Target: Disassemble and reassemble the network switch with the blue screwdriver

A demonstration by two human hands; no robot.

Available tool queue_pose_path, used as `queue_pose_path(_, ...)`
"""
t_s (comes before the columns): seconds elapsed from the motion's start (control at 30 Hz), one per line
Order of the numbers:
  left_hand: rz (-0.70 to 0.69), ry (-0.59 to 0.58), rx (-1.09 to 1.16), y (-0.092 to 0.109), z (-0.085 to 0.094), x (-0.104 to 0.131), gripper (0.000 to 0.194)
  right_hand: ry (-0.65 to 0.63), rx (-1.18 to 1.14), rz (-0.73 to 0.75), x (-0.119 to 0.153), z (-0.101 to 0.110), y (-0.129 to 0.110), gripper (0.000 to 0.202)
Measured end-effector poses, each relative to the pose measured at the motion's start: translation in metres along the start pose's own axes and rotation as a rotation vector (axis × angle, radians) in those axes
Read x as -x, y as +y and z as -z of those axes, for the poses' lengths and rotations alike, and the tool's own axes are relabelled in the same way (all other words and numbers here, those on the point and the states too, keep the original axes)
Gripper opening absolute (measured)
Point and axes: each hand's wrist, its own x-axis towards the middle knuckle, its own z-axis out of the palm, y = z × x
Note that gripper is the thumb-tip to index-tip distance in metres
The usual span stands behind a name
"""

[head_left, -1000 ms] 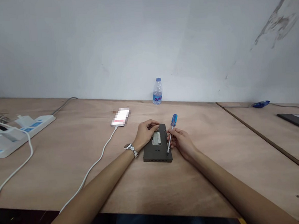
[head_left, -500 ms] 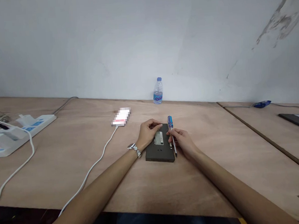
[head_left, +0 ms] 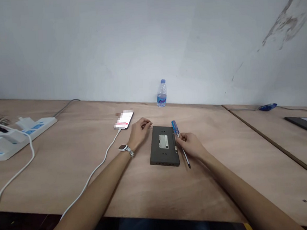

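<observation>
A flat dark box [head_left: 158, 153] with a white label lies on the wooden table, its vented short side facing me. My left hand [head_left: 141, 130] is just off its upper left corner, fingers curled with the tips pinched together; whether they hold anything small is too hard to make out. Along the box's right side my right hand [head_left: 189, 143] grips the shaft of a screwdriver [head_left: 175, 126]. The blue handle points away from me and the dark tip points toward me, beside the box.
Beyond the box stands a water bottle [head_left: 162, 97] near the wall. A phone [head_left: 125, 119] on a white cable lies left of it. At the far left is a white power strip [head_left: 41, 126]; a dark tablet-like device [head_left: 306, 124] lies at the right.
My left hand has come off the box and moved left. My right hand has shifted slightly right with the screwdriver, whose tip has swung away from the box.
</observation>
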Motion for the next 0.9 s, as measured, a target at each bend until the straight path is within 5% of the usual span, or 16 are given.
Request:
queue_pose_path(0.37,-0.014,-0.055,-0.492,-0.025,0.009,-0.007,0.014,-0.015,0.546,-0.066,0.011,0.005,-0.013,0.047)
queue_pose_path(0.6,0.007,-0.001,-0.484,-0.012,0.013,0.002,0.025,-0.002,0.54,-0.029,0.016,0.009,-0.014,0.018)
queue_pose_path(0.73,0.004,-0.001,-0.423,0.002,-0.004,0.026,0.037,0.09,0.604,0.17,0.02,0.003,-0.019,0.027)
queue_pose_path(0.9,0.102,0.002,-0.218,0.01,-0.042,0.056,0.044,0.039,0.571,0.257,0.021,-0.011,-0.015,0.038)
